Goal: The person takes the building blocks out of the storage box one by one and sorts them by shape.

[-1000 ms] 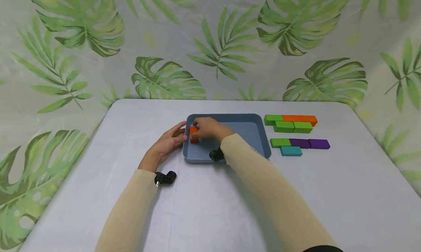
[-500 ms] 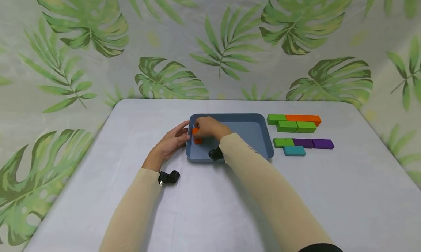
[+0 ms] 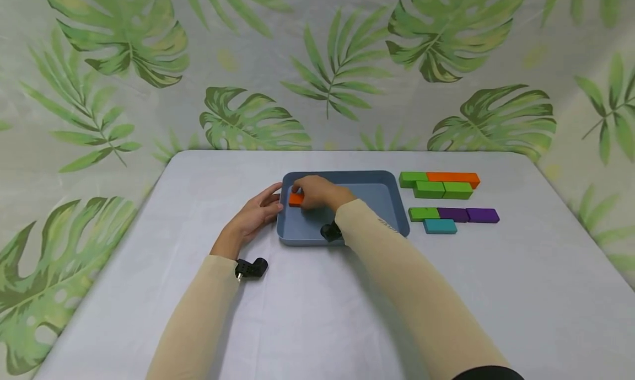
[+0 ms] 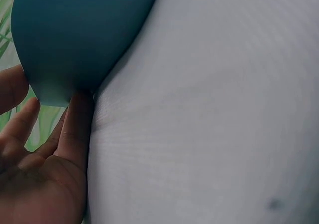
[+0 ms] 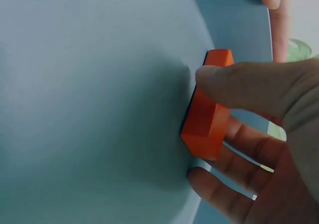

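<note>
In the head view a blue-grey tray point(image 3: 379, 201) lies on the white-covered table. Inside its left end is an orange block point(image 3: 296, 200), which my right hand point(image 3: 321, 193) holds. The right wrist view shows the thumb on one side of the orange block point(image 5: 202, 117) and curled fingers behind it, close to the tray wall; part of the block is hidden. My left hand point(image 3: 254, 215) is at the tray's left edge. In the left wrist view its loosely extended fingers touch the outer wall of the tray point(image 4: 79, 40).
Right of the tray lie two groups of blocks. The far group has several green blocks point(image 3: 429, 190) and a long orange block point(image 3: 452, 178). Nearer are a green block point(image 3: 423, 214), two purple blocks point(image 3: 482, 215) and a teal block point(image 3: 440, 226). A leaf-patterned cloth point(image 3: 357, 132) hangs behind.
The orange block's near end has shifted away from me inside the tray, and the block looks turned in my right hand. My left hand has stayed at the tray's edge.
</note>
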Action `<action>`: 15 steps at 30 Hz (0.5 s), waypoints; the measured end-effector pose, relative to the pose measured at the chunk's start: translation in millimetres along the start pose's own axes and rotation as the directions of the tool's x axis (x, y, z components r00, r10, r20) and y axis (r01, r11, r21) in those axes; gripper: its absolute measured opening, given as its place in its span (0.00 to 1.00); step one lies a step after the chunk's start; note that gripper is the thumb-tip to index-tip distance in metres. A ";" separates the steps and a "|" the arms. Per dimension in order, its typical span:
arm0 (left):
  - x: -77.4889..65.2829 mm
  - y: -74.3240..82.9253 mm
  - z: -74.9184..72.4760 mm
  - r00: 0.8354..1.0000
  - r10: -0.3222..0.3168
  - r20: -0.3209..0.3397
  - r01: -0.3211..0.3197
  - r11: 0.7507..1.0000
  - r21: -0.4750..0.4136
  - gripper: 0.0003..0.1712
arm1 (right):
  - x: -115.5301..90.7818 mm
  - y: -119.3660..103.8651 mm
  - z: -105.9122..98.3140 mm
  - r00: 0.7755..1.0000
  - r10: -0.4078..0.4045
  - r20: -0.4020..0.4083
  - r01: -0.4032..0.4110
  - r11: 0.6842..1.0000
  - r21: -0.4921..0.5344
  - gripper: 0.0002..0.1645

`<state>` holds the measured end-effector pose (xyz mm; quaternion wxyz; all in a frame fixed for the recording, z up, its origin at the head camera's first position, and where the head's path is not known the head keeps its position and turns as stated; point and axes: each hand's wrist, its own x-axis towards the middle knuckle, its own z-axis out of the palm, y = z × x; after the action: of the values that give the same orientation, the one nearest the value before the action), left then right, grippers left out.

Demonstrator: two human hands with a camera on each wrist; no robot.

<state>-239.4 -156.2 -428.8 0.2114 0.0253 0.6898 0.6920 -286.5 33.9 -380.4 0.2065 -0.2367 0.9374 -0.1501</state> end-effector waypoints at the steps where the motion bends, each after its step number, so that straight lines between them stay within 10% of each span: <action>1: 0.6 -0.5 -0.3 1.000 0.001 0.001 -0.001 1.000 0.001 0.39 | -0.1 0.2 -0.1 1.000 -0.006 -0.004 0.006 1.000 -0.004 0.31; 15: 0.2 -0.9 0.2 1.000 -0.003 -0.009 0.003 1.000 0.007 0.39 | 2.2 6.3 1.3 0.999 -0.030 -0.016 0.030 0.999 -0.036 0.29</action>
<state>-239.3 -156.0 -429.7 0.2093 0.0221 0.6931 0.6894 -290.1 37.9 -384.6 0.1921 -0.2531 0.9380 -0.1384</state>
